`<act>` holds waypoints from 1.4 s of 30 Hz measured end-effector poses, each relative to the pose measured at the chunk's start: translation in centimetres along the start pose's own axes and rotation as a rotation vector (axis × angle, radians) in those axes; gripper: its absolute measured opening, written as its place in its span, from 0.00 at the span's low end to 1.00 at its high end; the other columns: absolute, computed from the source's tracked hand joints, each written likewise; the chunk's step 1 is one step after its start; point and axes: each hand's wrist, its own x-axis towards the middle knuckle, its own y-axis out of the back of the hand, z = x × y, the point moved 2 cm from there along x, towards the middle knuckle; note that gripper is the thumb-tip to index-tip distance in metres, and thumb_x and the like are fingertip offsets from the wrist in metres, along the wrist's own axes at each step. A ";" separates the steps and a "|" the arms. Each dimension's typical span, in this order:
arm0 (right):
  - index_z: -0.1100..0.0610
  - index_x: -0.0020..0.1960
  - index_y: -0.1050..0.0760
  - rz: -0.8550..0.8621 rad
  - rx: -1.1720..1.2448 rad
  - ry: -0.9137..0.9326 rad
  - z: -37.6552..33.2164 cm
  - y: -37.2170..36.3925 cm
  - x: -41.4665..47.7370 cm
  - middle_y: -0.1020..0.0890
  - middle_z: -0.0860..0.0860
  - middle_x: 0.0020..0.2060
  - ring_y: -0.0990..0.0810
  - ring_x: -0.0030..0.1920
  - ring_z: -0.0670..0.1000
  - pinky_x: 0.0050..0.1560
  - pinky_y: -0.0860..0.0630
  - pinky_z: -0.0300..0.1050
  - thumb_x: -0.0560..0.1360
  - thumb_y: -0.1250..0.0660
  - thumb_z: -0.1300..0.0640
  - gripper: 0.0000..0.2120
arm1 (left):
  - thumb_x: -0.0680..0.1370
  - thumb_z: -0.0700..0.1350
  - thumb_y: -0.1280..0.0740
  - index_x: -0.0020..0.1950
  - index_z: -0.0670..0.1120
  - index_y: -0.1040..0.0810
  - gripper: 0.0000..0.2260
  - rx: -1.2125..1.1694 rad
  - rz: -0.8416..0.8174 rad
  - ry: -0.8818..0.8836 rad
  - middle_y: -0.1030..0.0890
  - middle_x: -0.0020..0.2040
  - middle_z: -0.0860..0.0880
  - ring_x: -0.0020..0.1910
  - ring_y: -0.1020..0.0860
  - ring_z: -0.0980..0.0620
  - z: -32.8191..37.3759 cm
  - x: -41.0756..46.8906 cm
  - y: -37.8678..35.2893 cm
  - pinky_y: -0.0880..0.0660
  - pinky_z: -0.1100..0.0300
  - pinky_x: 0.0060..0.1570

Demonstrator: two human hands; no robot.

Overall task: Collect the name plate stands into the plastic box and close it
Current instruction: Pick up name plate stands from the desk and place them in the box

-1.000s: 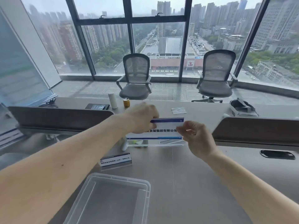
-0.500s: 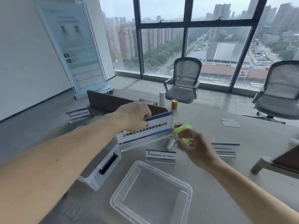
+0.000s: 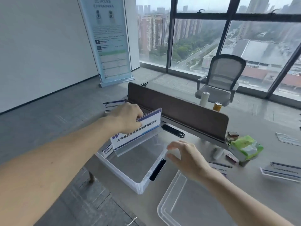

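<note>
My left hand [image 3: 126, 117] grips the top edge of a large clear name plate stand [image 3: 143, 130] with a blue-and-white card, held tilted over the open clear plastic box [image 3: 140, 183] at the desk's left edge. A small stand [image 3: 107, 150] leans inside the box at its far left wall. My right hand [image 3: 185, 158] hovers open just right of the box, holding nothing. The clear lid [image 3: 184, 204] lies flat on the desk in front of my right arm. More stands rest on the desk at right [image 3: 281, 172], under my right wrist [image 3: 219, 168], and beyond the divider [image 3: 112, 105].
A brown desk divider [image 3: 179, 111] runs behind the box. A green wipes pack [image 3: 245, 146], a can [image 3: 217, 106] and a white bottle [image 3: 204, 98] stand near it. An office chair [image 3: 219, 79] and a banner [image 3: 109, 39] are beyond. The floor drops off left of the box.
My view swung left. My left hand carried the large stand from the desk middle to above the box. My right hand let go of the green pack, which now lies on the desk.
</note>
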 end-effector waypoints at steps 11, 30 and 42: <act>0.48 0.60 0.21 -0.182 -0.064 0.052 -0.3 -8.5 12.0 0.20 0.44 0.58 0.21 0.59 0.49 0.58 0.24 0.47 0.79 0.33 0.49 0.10 | 0.73 0.54 0.30 0.35 0.49 0.20 0.11 -0.066 -0.055 0.186 0.23 0.32 0.55 0.35 0.22 0.49 -12.1 6.7 -5.7 0.21 0.55 0.37; 0.50 0.59 0.24 -0.472 -0.247 -0.008 4.6 -22.4 15.8 0.21 0.48 0.54 0.23 0.58 0.54 0.57 0.28 0.47 0.80 0.37 0.50 0.10 | 0.77 0.46 0.32 0.31 0.46 0.33 0.17 -0.197 -0.277 0.229 0.28 0.32 0.48 0.34 0.27 0.44 -21.6 13.8 -25.1 0.34 0.59 0.29; 0.47 0.45 0.23 -0.438 -0.330 -0.049 6.4 -26.0 13.9 0.20 0.43 0.38 0.19 0.41 0.50 0.39 0.24 0.45 0.72 0.28 0.48 0.05 | 0.78 0.42 0.35 0.31 0.46 0.38 0.18 -0.221 -0.329 0.229 0.33 0.29 0.49 0.32 0.28 0.44 -22.7 13.5 -31.3 0.34 0.59 0.28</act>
